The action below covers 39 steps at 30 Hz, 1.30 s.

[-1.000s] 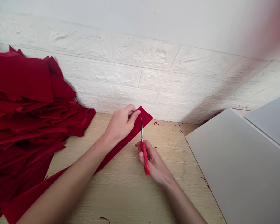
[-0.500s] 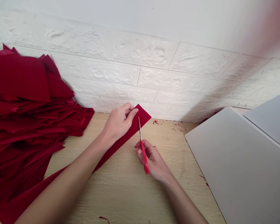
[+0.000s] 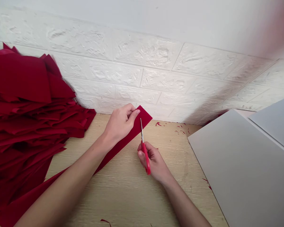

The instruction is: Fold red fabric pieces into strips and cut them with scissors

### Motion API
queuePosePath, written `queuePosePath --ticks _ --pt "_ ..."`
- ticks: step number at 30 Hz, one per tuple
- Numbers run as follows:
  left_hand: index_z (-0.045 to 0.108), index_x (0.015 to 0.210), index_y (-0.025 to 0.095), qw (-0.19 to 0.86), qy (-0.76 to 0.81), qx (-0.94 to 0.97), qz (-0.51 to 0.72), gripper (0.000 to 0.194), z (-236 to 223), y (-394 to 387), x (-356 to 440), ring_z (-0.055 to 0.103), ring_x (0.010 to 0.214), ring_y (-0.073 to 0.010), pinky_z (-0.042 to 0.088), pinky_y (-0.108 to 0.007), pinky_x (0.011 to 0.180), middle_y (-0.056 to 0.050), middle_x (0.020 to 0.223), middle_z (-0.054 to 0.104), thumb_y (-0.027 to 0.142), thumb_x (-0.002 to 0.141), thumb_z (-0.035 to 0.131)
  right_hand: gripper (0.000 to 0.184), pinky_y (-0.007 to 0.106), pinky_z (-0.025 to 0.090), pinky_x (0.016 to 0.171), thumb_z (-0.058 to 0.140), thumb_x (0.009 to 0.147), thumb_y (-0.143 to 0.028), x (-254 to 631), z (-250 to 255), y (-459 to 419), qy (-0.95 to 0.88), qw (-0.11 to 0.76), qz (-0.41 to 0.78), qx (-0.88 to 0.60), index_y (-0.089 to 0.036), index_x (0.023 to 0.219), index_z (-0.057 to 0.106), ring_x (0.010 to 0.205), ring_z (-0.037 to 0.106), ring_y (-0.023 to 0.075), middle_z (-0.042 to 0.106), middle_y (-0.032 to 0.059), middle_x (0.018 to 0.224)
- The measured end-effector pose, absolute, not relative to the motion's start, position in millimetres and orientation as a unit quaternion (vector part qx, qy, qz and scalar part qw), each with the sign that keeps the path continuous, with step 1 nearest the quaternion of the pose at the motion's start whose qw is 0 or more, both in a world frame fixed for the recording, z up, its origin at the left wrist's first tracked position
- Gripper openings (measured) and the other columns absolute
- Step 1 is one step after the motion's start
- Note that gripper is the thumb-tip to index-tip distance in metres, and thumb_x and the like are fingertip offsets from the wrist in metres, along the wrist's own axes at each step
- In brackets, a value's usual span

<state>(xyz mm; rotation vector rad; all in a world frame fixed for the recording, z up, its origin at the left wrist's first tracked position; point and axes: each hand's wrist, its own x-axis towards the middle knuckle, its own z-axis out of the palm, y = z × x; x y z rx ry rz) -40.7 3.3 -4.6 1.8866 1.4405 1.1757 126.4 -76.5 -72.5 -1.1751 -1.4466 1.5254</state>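
My left hand (image 3: pixel 121 122) pinches a dark red strip of fabric (image 3: pixel 123 145) near its pointed far end, thumb on top. The strip runs back under my left forearm towards the lower left. In my right hand (image 3: pixel 153 160) is a pair of scissors (image 3: pixel 146 157) with red handles. Its thin metal blades point away from me and lie at the strip's right edge, with the tip over the cloth. The blades look nearly closed together. Some fingers of the right hand are hidden behind the handles.
A tall heap of red fabric pieces (image 3: pixel 26 126) fills the left side. White brick-textured wall (image 3: pixel 127 75) stands behind the pale wooden table (image 3: pixel 123 195). At right is a large grey-white panel or box (image 3: pixel 246 167). Small red scraps (image 3: pixel 180 131) lie near the wall.
The scissors' handles and my right hand have shifted very slightly, the handles now closer together. My left hand keeps its pinch on the strip in about the same place.
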Motion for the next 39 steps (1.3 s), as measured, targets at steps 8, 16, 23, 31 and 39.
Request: queuePosePath --ticks 8,16,23,31,39 --pt "0.049 0.071 0.020 0.262 0.525 0.696 0.414 0.028 -4.8 3.0 -38.2 0.038 0.053 -0.0101 0.029 -0.027 0.057 0.006 0.055 0.047 0.035 0.094 0.049 0.050 0.024 0.024 0.047 0.059 0.085 -0.069 123.6 -76.0 -76.8 -0.545 0.381 0.585 -0.464 -0.022 0.077 0.045 0.054 0.034 0.0088 0.037 -0.0066 0.063" --pt "0.051 0.072 0.020 0.260 0.527 0.696 0.413 0.027 -7.6 4.6 -40.1 0.038 0.053 -0.0098 0.029 -0.028 0.057 0.007 0.057 0.047 0.037 0.094 0.049 0.053 0.023 0.019 0.044 0.062 0.083 -0.069 122.3 -81.0 -75.1 -0.534 0.375 0.593 -0.471 -0.022 0.071 0.042 0.047 0.028 0.0065 0.034 -0.0091 0.054" --pt "0.051 0.073 0.020 0.264 0.524 0.698 0.410 0.027 -8.6 5.2 -39.0 0.039 0.054 -0.0102 0.030 -0.028 0.057 0.006 0.058 0.048 0.037 0.094 0.049 0.053 0.022 0.023 0.042 0.061 0.083 -0.070 121.6 -83.9 -76.3 -0.520 0.386 0.602 -0.467 -0.022 0.072 0.041 0.043 0.031 0.0058 0.035 -0.0098 0.054" --pt "0.048 0.070 0.020 0.259 0.529 0.702 0.402 0.028 -9.9 5.1 -38.2 0.036 0.052 -0.0101 0.027 -0.028 0.057 0.007 0.055 0.045 0.035 0.094 0.049 0.056 0.023 0.022 0.041 0.060 0.081 -0.073 120.7 -85.7 -76.0 -0.527 0.368 0.584 -0.496 -0.023 0.068 0.039 0.041 0.032 0.0060 0.038 -0.0090 0.050" --pt "0.048 0.071 0.020 0.270 0.527 0.701 0.397 0.030 -11.5 4.1 -36.7 0.035 0.052 -0.0098 0.026 -0.028 0.055 0.007 0.056 0.046 0.038 0.095 0.048 0.055 0.023 0.024 0.038 0.057 0.082 -0.074 120.8 -78.6 -78.5 -0.527 0.370 0.587 -0.491 -0.023 0.069 0.040 0.036 0.033 0.0065 0.040 -0.0092 0.045"
